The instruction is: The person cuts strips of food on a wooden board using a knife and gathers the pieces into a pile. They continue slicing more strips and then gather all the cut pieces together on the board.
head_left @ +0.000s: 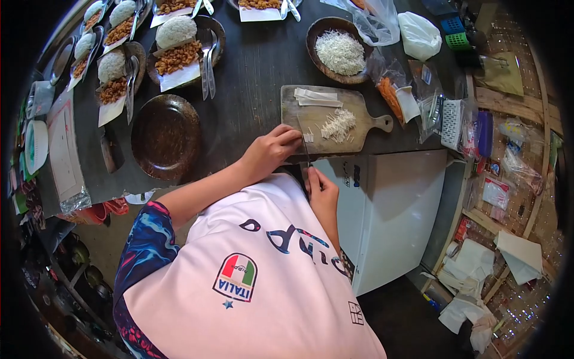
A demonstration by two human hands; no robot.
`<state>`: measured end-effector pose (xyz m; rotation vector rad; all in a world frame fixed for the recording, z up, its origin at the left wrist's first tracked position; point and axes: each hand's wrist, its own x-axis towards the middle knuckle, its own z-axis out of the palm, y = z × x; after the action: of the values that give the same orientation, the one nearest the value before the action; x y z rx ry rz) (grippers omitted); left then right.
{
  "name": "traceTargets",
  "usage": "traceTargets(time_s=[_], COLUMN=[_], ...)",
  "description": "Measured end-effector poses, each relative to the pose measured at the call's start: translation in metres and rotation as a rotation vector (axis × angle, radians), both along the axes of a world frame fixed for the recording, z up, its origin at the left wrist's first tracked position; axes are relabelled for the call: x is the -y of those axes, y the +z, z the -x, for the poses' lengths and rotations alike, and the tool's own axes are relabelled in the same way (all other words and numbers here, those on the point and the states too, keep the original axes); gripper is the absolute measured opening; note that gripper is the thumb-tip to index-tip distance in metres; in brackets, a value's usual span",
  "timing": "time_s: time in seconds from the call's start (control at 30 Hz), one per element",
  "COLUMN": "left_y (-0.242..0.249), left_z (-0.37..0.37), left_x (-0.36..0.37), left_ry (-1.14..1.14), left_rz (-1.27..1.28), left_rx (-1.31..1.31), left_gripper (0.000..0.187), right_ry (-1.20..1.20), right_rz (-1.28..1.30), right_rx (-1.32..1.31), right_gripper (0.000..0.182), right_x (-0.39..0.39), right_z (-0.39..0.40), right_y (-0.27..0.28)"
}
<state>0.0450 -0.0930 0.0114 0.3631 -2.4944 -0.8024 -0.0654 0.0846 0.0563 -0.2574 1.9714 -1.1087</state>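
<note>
My right hand (pixel 323 188) is closed around the handle of a knife (pixel 305 146), close to my body. The thin blade points away from me over the left part of a wooden cutting board (pixel 353 145). My left hand (pixel 272 152) rests at the board's left edge with its fingers bent together, pressing white strips of food beside the blade. Small cut white pieces (pixel 308 137) lie just right of the knife. Farther right is a heap of white shreds (pixel 338 124), and longer white strips (pixel 317 97) lie at the board's far side. My fingers partly hide what they hold.
A dark bowl of white shreds (pixel 339 52) stands beyond the board. Left are a bare brown plate (pixel 165 136), another knife (pixel 108 152) and several plates with rice (pixel 176 32). Plastic bags (pixel 420 36) and a white basket (pixel 452 122) sit right. A white refrigerator (pixel 400 209) stands below the table edge.
</note>
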Motion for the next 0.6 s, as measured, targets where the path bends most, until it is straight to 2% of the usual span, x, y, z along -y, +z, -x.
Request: traceTargets(time_s=[0.17, 0.27, 0.47, 0.6], left_y=[0.002, 0.005, -0.001, 0.0], left_z=[-0.001, -0.001, 0.0, 0.001], left_x=[0.002, 0.002, 0.0, 0.001], left_ry=[0.004, 0.022, 0.036, 0.034], left_rz=[-0.038, 0.025, -0.065, -0.015], left_rx=[0.003, -0.001, -0.024, -0.035], left_gripper=[0.032, 0.03, 0.03, 0.026], right_ry=[-0.013, -0.01, -0.011, 0.014], right_rz=[0.014, 0.033, -0.027, 0.007], right_rx=[-0.064, -0.022, -0.02, 0.006], right_gripper=[0.036, 0.035, 0.038, 0.037], right_x=[-0.016, -0.001, -0.021, 0.0], right_z=[-0.007, -0.004, -0.007, -0.001], right_y=[-0.014, -0.006, -0.013, 0.003])
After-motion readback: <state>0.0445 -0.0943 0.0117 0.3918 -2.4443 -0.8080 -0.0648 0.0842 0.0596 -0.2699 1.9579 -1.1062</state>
